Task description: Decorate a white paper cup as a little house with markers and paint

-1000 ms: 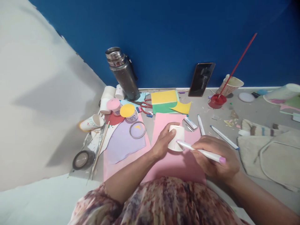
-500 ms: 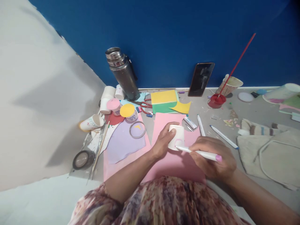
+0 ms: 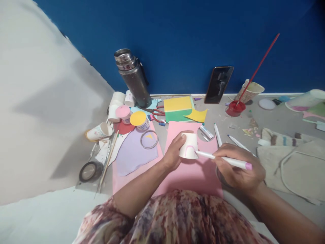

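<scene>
step in hand: by the look of it, marking an outline on the side of a white paper cup (image 3: 190, 139).

left hand (image 3: 174, 151): closed on the cup, thumb on the near side, the other fingers mostly hidden behind it. the cup is held over the pink sheet (image 3: 193, 176), its wider end down and towards the wearer. whether it rests on the sheet cannot be told.

right hand (image 3: 240, 167): closed in a writing grip round a white marker (image 3: 235, 162) with a pink end. its tip is at the right leg of a pink arch-shaped line (image 3: 190, 146) on the cup, close to the wider end; actual contact is too small to confirm.

next move, as judged: carrying the line on would call for a firm left hold, without denting the thin wall, and light, even tip pressure near the edge.

surroundings: a green-ended marker (image 3: 217, 135) and a blue-ended marker (image 3: 238, 142) lie on the tabletop (image 3: 236, 127) beyond the right hand, the latter partly covered by it. a ring (image 3: 156, 135) lies on the purple sheet (image 3: 134, 159) to the left.
</scene>
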The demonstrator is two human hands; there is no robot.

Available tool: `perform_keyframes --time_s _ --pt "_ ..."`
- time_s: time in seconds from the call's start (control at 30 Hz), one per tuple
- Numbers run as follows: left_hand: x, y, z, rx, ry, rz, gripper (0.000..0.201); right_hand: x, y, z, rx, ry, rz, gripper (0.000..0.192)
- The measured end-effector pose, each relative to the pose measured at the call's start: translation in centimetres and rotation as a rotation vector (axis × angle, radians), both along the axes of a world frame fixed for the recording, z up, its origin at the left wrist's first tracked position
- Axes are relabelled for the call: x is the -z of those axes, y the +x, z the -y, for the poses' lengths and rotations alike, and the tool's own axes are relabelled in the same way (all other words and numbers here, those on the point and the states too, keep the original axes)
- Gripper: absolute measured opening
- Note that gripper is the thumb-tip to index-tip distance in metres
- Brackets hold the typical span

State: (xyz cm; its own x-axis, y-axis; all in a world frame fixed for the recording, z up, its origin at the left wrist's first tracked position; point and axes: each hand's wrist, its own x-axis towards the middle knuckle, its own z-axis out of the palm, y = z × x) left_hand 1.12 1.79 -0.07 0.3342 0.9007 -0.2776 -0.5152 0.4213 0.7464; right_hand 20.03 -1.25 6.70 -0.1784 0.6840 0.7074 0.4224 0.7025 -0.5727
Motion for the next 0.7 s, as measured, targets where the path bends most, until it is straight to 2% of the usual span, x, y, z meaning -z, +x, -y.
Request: perform_keyframes --time_s 0.23,0.5,0.7 --pt "-0.12 -0.06 0.06 0.003 -0.018 0.013 0.066 0.42 0.32 0.07 -0.126 -0.044 0.029 0.017" --pt "0.09 -0.1 0.08 0.014 -0.002 -0.002 0.065 0.22 0.22 0.16 -0.111 -0.101 -0.003 0.016" --pt "0.13 -0.04 0.34 0.007 0.075 -0.119 0.064 0.1 0.05 0.04 -0.102 -0.1 0.039 0.014"
